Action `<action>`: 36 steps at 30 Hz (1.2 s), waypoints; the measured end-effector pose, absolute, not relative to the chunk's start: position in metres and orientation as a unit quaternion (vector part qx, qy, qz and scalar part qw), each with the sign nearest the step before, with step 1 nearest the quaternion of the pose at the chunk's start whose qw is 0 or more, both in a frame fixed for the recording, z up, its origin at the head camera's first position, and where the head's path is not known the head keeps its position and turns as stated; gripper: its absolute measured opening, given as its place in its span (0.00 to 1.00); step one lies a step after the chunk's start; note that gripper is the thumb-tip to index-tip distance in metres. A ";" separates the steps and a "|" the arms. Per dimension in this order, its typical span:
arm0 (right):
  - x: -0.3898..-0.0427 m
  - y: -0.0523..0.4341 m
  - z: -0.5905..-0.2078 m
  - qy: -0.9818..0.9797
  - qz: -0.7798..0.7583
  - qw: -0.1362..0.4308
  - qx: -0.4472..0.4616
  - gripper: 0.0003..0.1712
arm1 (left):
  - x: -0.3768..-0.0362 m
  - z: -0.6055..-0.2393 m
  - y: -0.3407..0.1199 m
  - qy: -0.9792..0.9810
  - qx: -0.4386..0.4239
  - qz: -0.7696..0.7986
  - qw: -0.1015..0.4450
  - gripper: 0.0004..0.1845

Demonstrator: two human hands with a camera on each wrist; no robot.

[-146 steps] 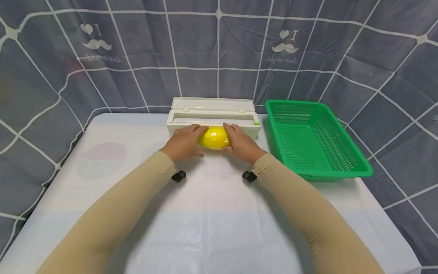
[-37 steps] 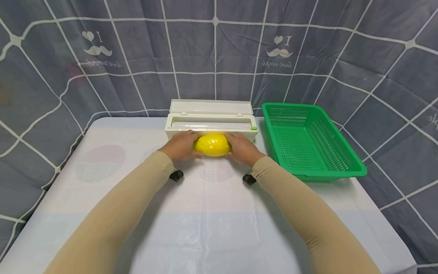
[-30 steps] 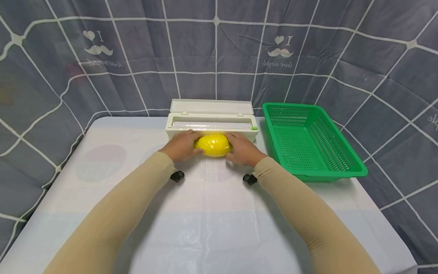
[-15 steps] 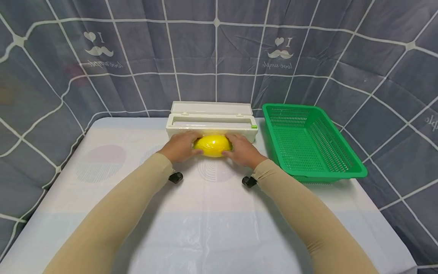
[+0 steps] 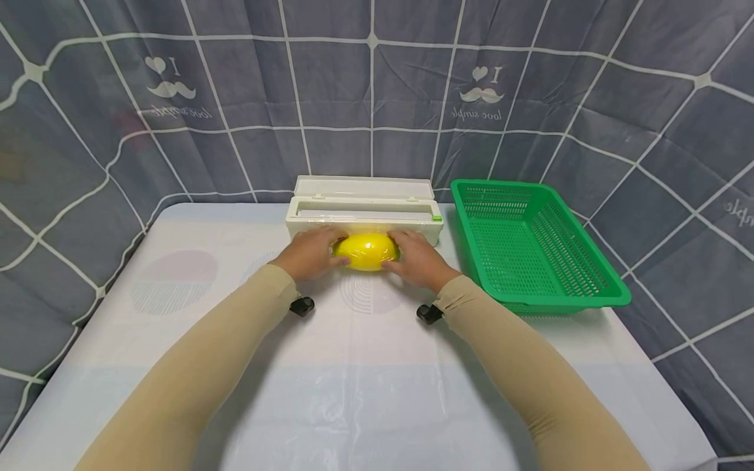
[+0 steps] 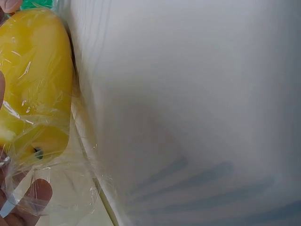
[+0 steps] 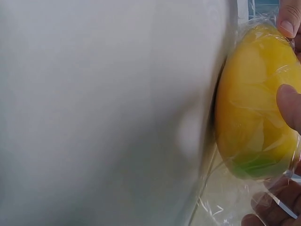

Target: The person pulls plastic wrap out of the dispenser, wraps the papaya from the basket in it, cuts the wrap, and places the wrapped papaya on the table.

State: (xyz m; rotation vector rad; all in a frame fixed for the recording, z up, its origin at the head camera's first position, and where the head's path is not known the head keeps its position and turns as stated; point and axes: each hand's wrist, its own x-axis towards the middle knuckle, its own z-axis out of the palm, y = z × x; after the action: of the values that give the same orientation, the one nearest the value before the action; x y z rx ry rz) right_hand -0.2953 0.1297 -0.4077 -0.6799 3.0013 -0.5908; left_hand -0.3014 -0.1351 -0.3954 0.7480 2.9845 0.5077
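A yellow mango (image 5: pixel 366 252) with a green end, wrapped in clear cling film (image 6: pixel 70 188), is held just in front of a white cling film dispenser (image 5: pixel 365 203). The left hand (image 5: pixel 313 252) grips its left end, fingers on the far side and thumb on the near side. At the right end, the right hand (image 5: pixel 419 257) holds it the same way, its thumb lying on the mango (image 7: pixel 256 103) in the right wrist view. Loose film spreads over the fingertips in both wrist views. The dispenser's lid stands raised. Some fingers are hidden behind the fruit.
A green perforated basket (image 5: pixel 501 299) stands on the right of the table (image 5: pixel 353 405), close to the dispenser. A small green slider (image 5: pixel 436 218) sits at the dispenser's right end. Grey checked curtain (image 5: pixel 341 85) hangs behind and along both sides.
Since the oldest frame, both hands and the mango have come slightly away from the dispenser, towards the person. Over the last half second they have hardly moved.
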 end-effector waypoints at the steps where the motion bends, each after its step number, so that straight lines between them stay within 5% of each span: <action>1: -0.295 0.130 -0.407 0.958 -0.188 0.004 -0.217 0.45 | -0.302 -0.396 -0.135 0.957 0.239 0.165 0.012 0.34; 28: -0.292 0.140 -0.402 0.955 -0.222 0.008 -0.197 0.45 | -0.301 -0.392 -0.142 0.953 0.242 0.182 -0.024 0.31; 36: -0.290 0.138 -0.400 0.947 -0.267 -0.075 -0.160 0.42 | -0.300 -0.389 -0.145 0.949 0.237 0.200 -0.059 0.29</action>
State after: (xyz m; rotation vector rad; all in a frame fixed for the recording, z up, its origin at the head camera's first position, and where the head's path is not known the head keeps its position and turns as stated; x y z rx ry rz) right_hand -0.2904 0.1377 -0.4004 -0.5269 3.1275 -0.8828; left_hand -0.2999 -0.1446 -0.3888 0.7731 3.0995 0.6520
